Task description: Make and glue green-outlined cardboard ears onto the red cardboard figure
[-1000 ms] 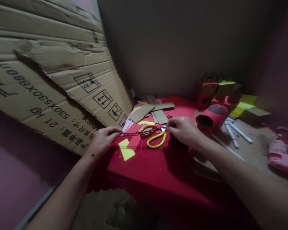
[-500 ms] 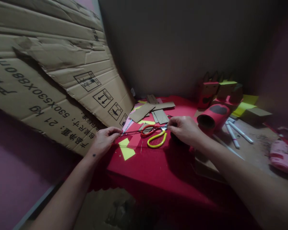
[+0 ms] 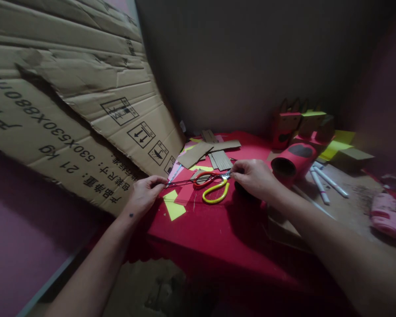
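My left hand (image 3: 145, 192) pinches one end of a thin dark thread (image 3: 196, 180). My right hand (image 3: 252, 176) pinches the other end, and the thread is stretched taut between them. It runs just above a pair of scissors (image 3: 213, 186) with one red and one yellow handle loop, lying on the red table (image 3: 218, 229). A yellow paper scrap (image 3: 173, 208) lies below my left hand's fingers. Something dark sits under my right hand, mostly hidden.
A large flattened cardboard box (image 3: 69, 101) leans over the table's left side. Cardboard pieces (image 3: 206, 152) lie at the back. A red paper tube (image 3: 292, 160), small cardboard figures (image 3: 300, 123), white markers (image 3: 321, 182) and a pink object (image 3: 387, 215) are to the right.
Both hands hold the thread as before. My right hand has crept slightly up and the view shifted a little; nothing else moved.
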Demonstrator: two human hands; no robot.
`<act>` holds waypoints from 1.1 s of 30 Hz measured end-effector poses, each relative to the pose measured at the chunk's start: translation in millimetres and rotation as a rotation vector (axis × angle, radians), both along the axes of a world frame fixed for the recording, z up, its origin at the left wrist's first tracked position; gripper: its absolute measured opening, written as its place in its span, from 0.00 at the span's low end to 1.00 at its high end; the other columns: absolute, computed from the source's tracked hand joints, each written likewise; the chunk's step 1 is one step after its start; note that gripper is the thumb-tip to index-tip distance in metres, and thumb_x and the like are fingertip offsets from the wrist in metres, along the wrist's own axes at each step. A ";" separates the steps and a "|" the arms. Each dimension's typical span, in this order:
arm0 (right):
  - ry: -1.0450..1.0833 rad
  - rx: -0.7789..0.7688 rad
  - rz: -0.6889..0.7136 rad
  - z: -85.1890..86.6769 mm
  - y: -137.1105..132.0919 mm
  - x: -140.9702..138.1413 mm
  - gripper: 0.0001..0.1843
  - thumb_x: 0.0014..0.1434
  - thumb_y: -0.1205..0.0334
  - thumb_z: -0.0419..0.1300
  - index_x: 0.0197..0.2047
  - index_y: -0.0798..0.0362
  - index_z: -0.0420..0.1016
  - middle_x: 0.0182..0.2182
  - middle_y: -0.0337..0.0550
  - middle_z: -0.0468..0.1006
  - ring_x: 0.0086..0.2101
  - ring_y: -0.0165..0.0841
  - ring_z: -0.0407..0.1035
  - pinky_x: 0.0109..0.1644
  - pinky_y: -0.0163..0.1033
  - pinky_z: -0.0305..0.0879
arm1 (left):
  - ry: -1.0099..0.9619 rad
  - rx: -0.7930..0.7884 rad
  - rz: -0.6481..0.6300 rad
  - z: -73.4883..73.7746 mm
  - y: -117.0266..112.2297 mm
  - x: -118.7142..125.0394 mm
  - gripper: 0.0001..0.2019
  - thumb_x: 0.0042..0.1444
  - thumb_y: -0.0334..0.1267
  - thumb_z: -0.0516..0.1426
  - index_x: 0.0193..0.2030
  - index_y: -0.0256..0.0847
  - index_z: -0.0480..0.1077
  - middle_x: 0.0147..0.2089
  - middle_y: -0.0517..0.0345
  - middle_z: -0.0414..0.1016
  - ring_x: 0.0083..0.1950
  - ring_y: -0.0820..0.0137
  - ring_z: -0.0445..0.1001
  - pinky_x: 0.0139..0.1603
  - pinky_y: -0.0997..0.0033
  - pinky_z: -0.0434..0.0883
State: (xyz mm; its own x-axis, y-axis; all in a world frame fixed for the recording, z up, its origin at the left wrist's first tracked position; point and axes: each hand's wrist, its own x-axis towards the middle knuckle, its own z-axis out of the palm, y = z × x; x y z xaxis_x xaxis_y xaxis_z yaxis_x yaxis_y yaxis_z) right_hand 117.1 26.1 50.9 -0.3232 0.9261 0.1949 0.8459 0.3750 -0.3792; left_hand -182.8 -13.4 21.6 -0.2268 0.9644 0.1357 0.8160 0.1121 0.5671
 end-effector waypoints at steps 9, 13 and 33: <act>0.166 -0.019 0.025 -6.7 2.8 -0.4 0.10 0.62 0.60 0.56 0.44 0.56 0.72 0.41 0.44 0.75 0.37 0.32 0.72 0.41 0.43 0.70 | 0.043 0.013 0.022 -0.8 -1.6 1.7 0.13 0.61 0.41 0.55 0.49 0.36 0.67 0.49 0.51 0.70 0.46 0.64 0.72 0.45 0.59 0.72; 0.319 -0.010 0.042 -9.9 1.5 -0.4 0.09 0.62 0.59 0.56 0.40 0.57 0.72 0.34 0.40 0.76 0.31 0.29 0.71 0.35 0.39 0.70 | 0.070 0.026 0.025 -0.3 -2.3 1.2 0.13 0.61 0.41 0.55 0.49 0.37 0.68 0.49 0.51 0.70 0.46 0.64 0.72 0.45 0.59 0.72; 1.208 -0.282 0.222 -6.4 -6.3 -9.0 0.05 0.48 0.68 0.60 0.24 0.53 0.67 0.13 0.33 0.71 0.11 0.24 0.60 0.14 0.31 0.53 | -0.328 0.066 0.056 1.2 -5.5 16.6 0.14 0.61 0.40 0.55 0.51 0.36 0.66 0.51 0.50 0.69 0.47 0.63 0.71 0.45 0.58 0.72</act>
State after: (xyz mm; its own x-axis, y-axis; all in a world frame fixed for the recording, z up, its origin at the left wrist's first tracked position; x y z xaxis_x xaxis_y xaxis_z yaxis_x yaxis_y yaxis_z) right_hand 108.1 19.8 44.5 -0.2303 0.9323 0.2789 -0.1666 0.2446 -0.9552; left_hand -166.2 -18.8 22.8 -0.3214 0.9408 0.1079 0.5820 0.1064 0.8062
